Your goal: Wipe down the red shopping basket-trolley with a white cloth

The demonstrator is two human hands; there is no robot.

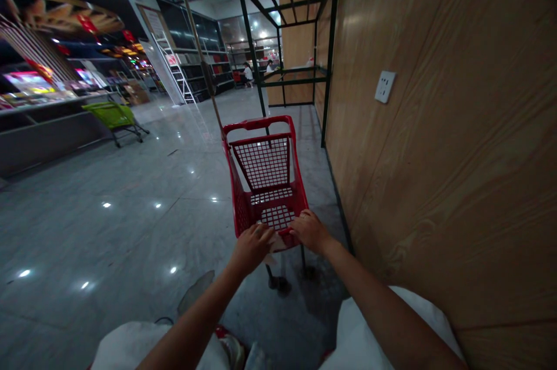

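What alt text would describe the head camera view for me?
The left hand and right hand grip the near rim of a red shopping cart on a glossy stone floor. A wood-paneled wall with a white outlet runs along the right; a green cart stands farther off.

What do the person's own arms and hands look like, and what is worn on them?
The left hand and right hand are bare, without gloves, and no watch or bracelet shows. The left forearm and right forearm are bare too. Loose white sleeves show at the bottom of the view.
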